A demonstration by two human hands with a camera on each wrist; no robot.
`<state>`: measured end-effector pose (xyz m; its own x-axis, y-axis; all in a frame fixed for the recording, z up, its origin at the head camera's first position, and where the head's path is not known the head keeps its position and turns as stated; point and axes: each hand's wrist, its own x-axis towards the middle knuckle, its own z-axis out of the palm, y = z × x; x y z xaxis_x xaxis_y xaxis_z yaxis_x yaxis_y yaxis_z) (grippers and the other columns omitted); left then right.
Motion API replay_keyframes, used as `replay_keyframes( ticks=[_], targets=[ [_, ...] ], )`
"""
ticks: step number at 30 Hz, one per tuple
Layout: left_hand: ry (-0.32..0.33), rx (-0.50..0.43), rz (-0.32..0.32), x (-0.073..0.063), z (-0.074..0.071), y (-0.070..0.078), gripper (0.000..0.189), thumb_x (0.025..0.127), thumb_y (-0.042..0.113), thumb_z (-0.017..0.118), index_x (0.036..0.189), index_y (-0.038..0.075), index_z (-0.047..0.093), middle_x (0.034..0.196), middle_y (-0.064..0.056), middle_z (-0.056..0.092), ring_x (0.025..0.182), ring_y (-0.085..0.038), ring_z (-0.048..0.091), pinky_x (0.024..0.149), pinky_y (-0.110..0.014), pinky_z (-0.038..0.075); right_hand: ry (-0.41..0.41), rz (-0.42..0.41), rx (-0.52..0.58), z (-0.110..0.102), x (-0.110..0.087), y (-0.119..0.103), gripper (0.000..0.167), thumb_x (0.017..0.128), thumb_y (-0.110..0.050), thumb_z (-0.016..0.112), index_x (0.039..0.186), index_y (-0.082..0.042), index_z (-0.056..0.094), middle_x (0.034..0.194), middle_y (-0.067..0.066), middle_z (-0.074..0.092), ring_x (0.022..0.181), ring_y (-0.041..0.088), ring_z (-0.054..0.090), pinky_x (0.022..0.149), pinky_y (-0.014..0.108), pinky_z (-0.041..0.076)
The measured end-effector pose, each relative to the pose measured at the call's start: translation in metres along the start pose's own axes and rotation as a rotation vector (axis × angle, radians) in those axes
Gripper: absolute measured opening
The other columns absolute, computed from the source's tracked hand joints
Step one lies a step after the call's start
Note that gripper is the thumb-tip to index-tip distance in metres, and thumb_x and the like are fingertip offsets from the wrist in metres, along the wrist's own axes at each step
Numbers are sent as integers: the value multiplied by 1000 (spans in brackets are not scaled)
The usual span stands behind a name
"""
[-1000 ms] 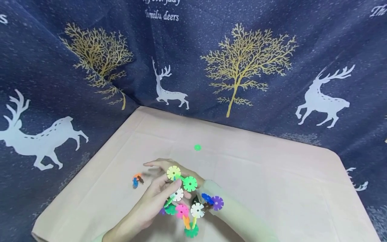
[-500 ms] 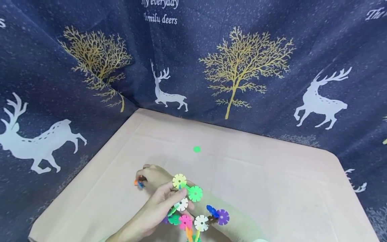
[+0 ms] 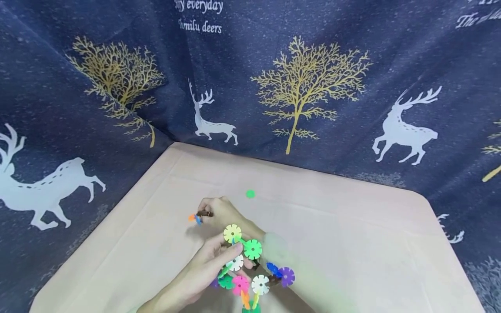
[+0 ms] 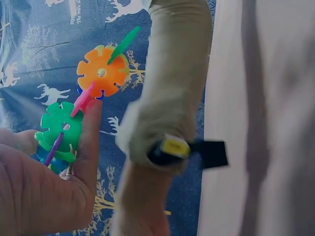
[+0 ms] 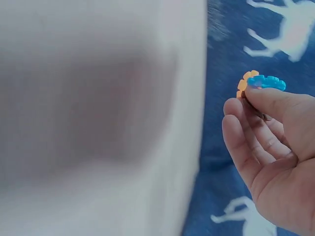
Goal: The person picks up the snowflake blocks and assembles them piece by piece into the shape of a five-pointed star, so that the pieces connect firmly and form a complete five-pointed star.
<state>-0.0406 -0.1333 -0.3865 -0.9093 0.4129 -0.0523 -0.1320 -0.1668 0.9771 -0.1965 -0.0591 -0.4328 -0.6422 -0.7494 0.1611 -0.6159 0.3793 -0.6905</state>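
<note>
My left hand [image 3: 199,267] grips a chain of interlocking snowflake discs [image 3: 240,285] in yellow, green, white, pink, orange, blue and purple. Its thumb lies across a white disc in the head view. The left wrist view shows the chain's other side, with an orange disc [image 4: 102,71] and a green disc [image 4: 65,125] by the fingers. Beyond it, my right hand [image 3: 223,214] pinches a small cluster of snowflake discs [image 3: 204,213] in orange, blue and brown. In the right wrist view, a blue disc [image 5: 268,82] of that cluster stands out past the thumb tip.
A single green disc [image 3: 250,194] lies farther back on the pale table cover [image 3: 332,234]. Dark blue cloth [image 3: 242,56] printed with deer and trees hangs along the back and left edges. My right forearm [image 3: 301,274] passes behind the chain.
The right hand reached down to the small cluster on the table at the left, took hold of it, and has brought it back rightward. The left hand keeps its grip on the chain.
</note>
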Motion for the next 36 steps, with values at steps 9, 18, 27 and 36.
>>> replay_keyframes(
  ticks=[9, 18, 27, 36],
  targets=[
    [99, 111, -1, 12, -4, 3, 39, 105, 27, 54, 130, -2, 56, 103, -23, 70, 82, -24, 72, 66, -30, 58, 44, 58, 180, -62, -38, 4, 12, 92, -3, 68, 103, -7, 66, 88, 3, 73, 70, 7, 68, 67, 23, 57],
    [145, 139, 42, 23, -3, 7, 33, 98, 18, 66, 124, 1, 54, 110, -21, 67, 86, -33, 72, 70, -36, 60, 234, 75, 288, -115, -89, -2, 10, 92, -7, 69, 97, -10, 62, 91, 2, 73, 84, 15, 71, 73, 31, 57],
    [197, 148, 48, 33, 4, 10, 36, 93, 15, 72, 121, 4, 53, 101, -17, 70, 83, -26, 72, 67, -32, 59, 274, 43, 265, -126, -133, -17, 23, 92, -3, 71, 109, -11, 57, 93, 1, 74, 89, 13, 71, 71, 30, 57],
    [203, 189, 70, 39, 7, 10, 38, 91, 18, 75, 123, 10, 58, 99, -12, 73, 82, -27, 73, 64, -30, 58, 284, -24, 116, -128, -158, -23, 48, 86, 8, 67, 124, -19, 63, 92, -5, 76, 71, 10, 68, 50, 23, 44]
  ],
)
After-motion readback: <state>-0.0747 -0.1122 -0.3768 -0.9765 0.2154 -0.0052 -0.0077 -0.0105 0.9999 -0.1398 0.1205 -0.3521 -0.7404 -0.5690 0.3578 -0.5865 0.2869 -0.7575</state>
